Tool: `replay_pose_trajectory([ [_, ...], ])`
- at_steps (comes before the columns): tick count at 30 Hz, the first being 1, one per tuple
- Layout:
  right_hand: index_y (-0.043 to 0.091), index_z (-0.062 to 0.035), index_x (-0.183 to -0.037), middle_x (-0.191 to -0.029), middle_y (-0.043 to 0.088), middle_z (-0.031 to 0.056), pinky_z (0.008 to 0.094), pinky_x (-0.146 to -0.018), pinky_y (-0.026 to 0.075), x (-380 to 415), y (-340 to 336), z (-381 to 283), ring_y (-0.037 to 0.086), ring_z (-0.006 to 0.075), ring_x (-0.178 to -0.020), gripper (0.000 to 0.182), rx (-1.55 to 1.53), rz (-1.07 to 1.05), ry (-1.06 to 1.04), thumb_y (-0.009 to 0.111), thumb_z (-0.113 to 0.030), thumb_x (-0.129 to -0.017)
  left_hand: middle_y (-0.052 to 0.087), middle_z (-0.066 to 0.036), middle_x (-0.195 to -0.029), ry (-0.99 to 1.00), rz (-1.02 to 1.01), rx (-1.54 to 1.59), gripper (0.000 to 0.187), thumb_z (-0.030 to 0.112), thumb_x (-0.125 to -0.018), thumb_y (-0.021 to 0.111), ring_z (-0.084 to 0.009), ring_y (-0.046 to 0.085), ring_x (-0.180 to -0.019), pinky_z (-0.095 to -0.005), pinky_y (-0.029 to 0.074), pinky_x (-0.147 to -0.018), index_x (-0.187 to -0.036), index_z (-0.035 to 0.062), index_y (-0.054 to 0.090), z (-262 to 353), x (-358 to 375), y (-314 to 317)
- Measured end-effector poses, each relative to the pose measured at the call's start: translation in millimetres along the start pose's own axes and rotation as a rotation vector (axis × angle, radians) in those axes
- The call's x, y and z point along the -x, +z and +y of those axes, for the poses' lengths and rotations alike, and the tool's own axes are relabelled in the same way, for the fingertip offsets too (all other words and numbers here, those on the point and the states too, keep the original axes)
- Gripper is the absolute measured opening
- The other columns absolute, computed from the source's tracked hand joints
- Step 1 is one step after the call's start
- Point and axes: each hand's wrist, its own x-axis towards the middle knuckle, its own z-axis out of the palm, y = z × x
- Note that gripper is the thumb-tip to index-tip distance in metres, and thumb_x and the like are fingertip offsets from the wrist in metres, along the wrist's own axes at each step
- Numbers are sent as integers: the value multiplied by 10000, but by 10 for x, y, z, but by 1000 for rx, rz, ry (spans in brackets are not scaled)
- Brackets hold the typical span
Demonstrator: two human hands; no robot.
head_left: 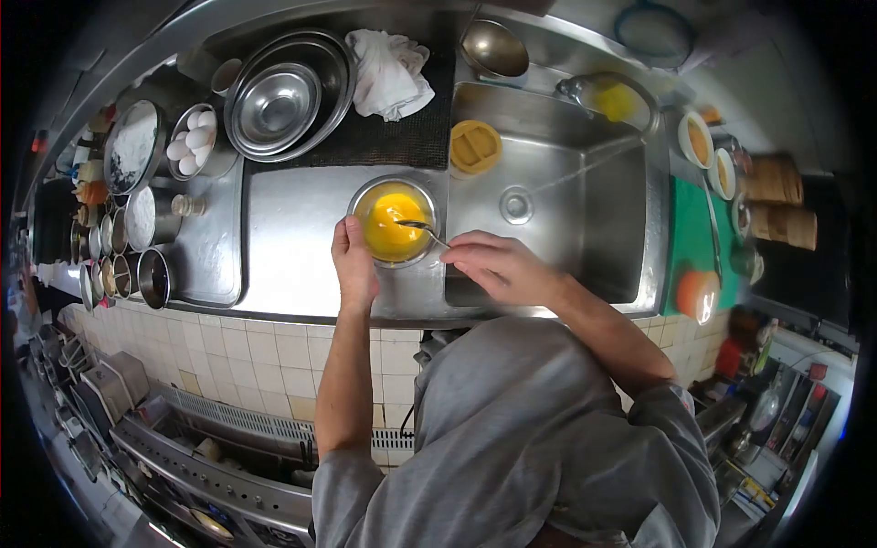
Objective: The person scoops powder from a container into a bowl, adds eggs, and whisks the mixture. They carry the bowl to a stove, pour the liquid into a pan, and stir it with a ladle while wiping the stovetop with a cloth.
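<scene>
A round bowl (pixel 357 206) of bright yellow liquid, which looks like beaten egg, stands on the steel counter just left of the sink. My left hand (pixel 354 260) grips the bowl's left rim, thumb and fingers closed on it. A metal spoon (pixel 416 225) dips into the liquid from the right. Its handle is pinched between the fingers of my right hand (pixel 498 265), which is over the sink's left edge.
The sink (pixel 585 219) with a yellow divided dish (pixel 475 147) lies right. Stacked metal bowls (pixel 278 107) and a white cloth (pixel 388 73) are behind. Eggs (pixel 197 139) and a bowl of white powder (pixel 132 146) stand left. A green board (pixel 690 224) is far right.
</scene>
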Motion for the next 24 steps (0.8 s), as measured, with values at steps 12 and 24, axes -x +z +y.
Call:
replay_pose_trajectory([
  [12, 661, -26, -1197, -1119, 667, 67, 270, -661, 566, 354, -429, 223, 651, 143, -854, 256, -714, 362, 593, 554, -194, -1036, 618, -271, -1226, 397, 130, -1019, 417, 288, -1049, 467, -413, 596, -1129, -450, 457, -978, -1239, -65, 580, 352, -65, -96],
  [24, 627, -29, -1236, -1130, 663, 91, 323, -695, 567, 1333, -1416, 583, 668, 179, -892, 299, -783, 1057, 561, 577, -228, -1020, 671, -103, -1151, -271, -572, -278, 374, 299, -1064, 499, -169, 629, -1059, -322, 482, -924, -1288, 9, 573, -188, 482, 2614],
])
